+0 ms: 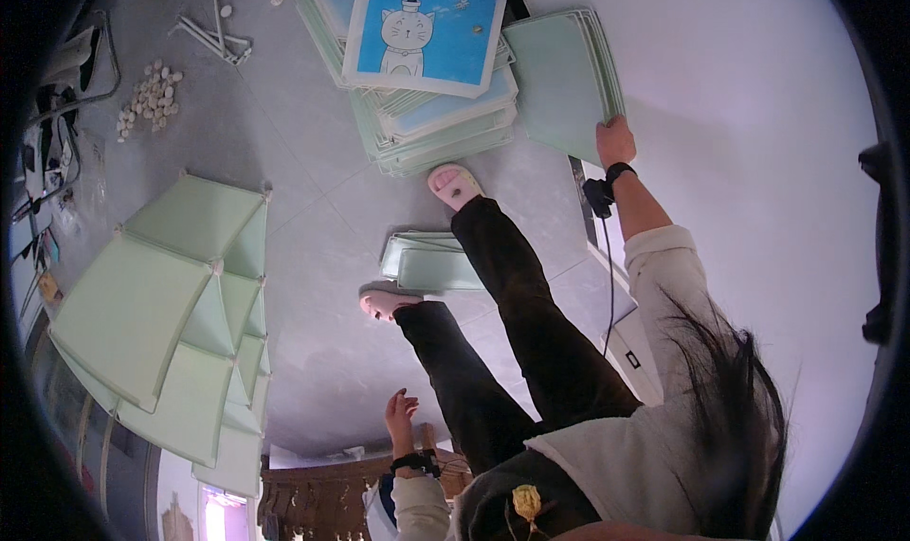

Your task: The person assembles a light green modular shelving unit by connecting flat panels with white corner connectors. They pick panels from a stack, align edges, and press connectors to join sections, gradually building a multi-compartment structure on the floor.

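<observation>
My right hand [616, 141] is closed on the near edge of several pale green panels [559, 81], which stand tilted against the white wall. Beside them lies a tall stack of panels [436, 138], topped by a blue panel with a white cartoon cat [408, 29]. Low in the view, my left hand [401, 416] hangs away from everything, its fingers slightly bent and apart, holding nothing. Between my pink slippers [455, 186] rests a small pile of narrow green panels [436, 264] on the floor.
On the left stands a partly built pale green cube shelf [190, 304]. Farther back lie a heap of small white connectors [152, 100] and several white rods [218, 39]. A black plug with a cable [599, 198] is at the wall on my right. A brown wooden piece [313, 498] sits behind.
</observation>
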`<action>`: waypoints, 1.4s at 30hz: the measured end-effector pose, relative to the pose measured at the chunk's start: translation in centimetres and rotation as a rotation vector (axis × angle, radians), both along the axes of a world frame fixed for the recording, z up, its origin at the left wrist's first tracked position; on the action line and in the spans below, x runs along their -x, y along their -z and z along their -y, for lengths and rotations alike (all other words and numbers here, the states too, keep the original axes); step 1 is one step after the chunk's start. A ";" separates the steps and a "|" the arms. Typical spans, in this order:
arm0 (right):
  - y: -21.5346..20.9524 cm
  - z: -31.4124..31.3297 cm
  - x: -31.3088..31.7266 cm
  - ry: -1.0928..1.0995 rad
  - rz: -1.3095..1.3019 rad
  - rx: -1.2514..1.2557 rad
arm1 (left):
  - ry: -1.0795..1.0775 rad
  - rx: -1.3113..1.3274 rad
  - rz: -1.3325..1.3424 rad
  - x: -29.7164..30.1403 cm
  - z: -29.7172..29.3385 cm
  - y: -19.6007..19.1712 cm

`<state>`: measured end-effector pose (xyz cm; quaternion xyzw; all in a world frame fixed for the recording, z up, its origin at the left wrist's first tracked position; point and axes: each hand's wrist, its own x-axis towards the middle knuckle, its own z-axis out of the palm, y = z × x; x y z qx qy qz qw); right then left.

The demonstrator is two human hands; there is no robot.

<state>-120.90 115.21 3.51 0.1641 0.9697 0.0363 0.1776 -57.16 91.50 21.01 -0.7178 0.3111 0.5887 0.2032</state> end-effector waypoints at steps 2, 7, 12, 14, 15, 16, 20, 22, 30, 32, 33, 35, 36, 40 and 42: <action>-0.5 -0.5 0.5 -0.158 0.134 -0.056 | -0.018 -0.002 0.013 -0.3 -0.3 0.3; 0.0 -1.5 -0.3 -0.390 -0.037 0.035 | -0.087 0.021 0.007 -0.1 -1.5 1.1; 2.1 -2.0 -1.4 -0.316 -0.275 0.102 | -0.080 0.058 0.012 -0.2 -2.4 0.7; 2.7 -2.1 -1.6 -0.343 -0.312 0.089 | -0.097 0.036 0.037 -0.5 -2.8 0.7; 2.9 -2.0 -1.7 -0.338 -0.313 0.075 | -0.090 0.020 0.049 -0.8 -2.9 0.7; 3.0 -2.0 -1.7 -0.352 -0.331 0.064 | -0.099 0.025 0.046 -1.0 -3.1 0.7; 2.5 -1.0 -1.5 -0.232 -0.302 0.060 | -0.082 0.028 0.014 -1.8 -3.3 0.9; 2.0 -0.2 -1.3 -0.158 -0.285 0.085 | -0.078 0.027 0.008 -1.9 -3.2 1.0; 1.7 0.0 -0.2 -0.320 -0.049 0.037 | -0.071 0.022 0.002 -1.4 -3.3 1.6; 2.6 -1.2 0.4 -0.393 0.090 -0.029 | -0.093 0.013 -0.020 -1.3 -3.3 1.8; 3.1 -1.6 1.0 -0.439 0.134 -0.057 | -0.094 -0.001 0.007 -1.3 -3.3 1.8; 4.6 -2.0 0.6 -0.726 0.018 -0.005 | -0.094 0.025 -0.009 -1.3 -3.2 1.9; 4.9 -2.1 0.5 -0.822 0.021 -0.019 | -0.074 0.021 0.008 -1.2 -3.2 1.8; 4.3 -0.9 -0.9 -0.592 0.429 0.135 | -0.102 0.037 0.002 -1.2 -3.0 1.5; 2.6 0.1 -2.1 -0.718 0.370 0.079 | -0.087 0.036 0.024 -1.2 -3.1 1.2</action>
